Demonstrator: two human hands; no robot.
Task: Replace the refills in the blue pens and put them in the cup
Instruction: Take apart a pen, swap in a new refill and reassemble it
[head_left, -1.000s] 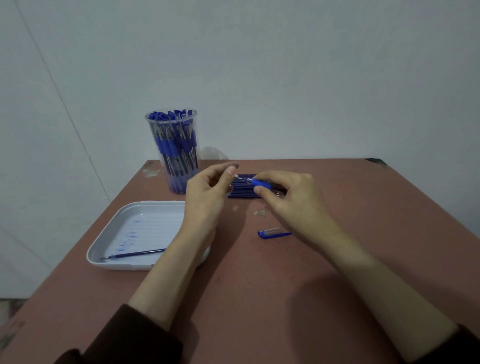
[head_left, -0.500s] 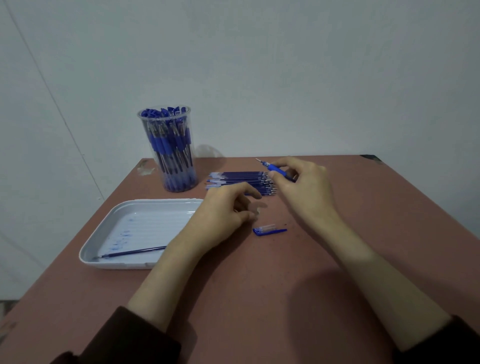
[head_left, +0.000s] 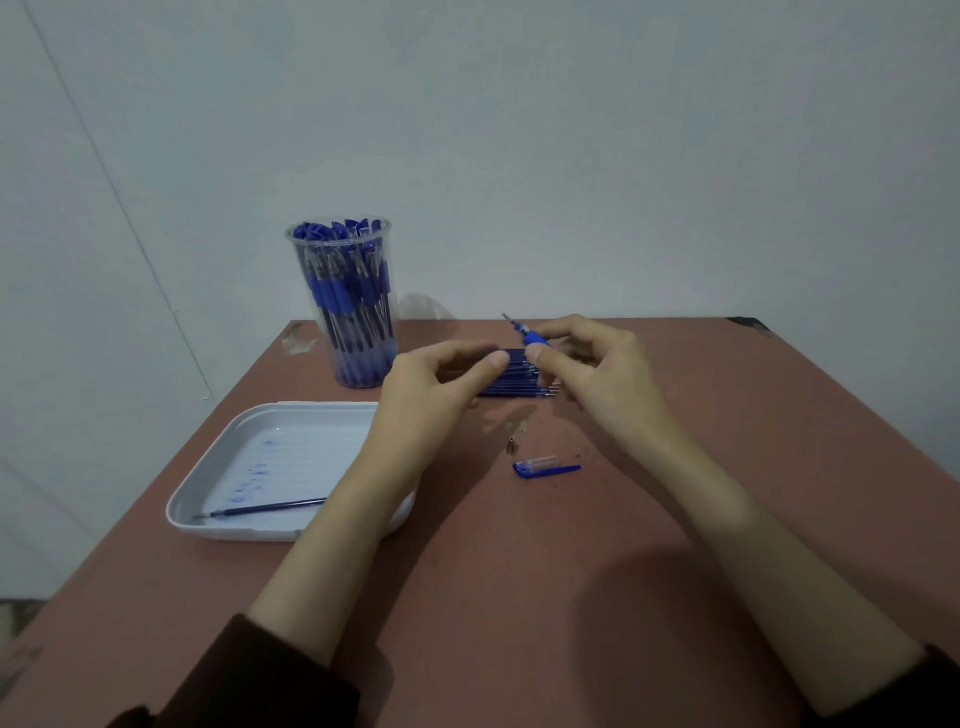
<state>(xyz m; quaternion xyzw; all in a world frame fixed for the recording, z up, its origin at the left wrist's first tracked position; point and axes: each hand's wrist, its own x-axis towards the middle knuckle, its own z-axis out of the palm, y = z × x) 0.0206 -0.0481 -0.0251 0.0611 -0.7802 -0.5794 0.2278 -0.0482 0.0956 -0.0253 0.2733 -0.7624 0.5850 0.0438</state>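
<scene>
Right hand (head_left: 608, 374): your fingers (head_left: 540, 357) pinch one pen (head_left: 532, 339).
Left hand (head_left: 436, 395): curled over the refills (head_left: 519, 387), hold unclear.
Tabletop (head_left: 623, 519): one cup (head_left: 343, 322), one tray (head_left: 179, 512), one cap (head_left: 545, 467).

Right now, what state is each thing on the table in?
cup, upright, packed with pens
tray, ink-stained
loose refill, lying flat in the tray
refill pile, lying on the table
pen, uncapped, pinched by the right hand
cap, off, lying on the table
left hand, fingers curled at the pile; grip unclear
</scene>
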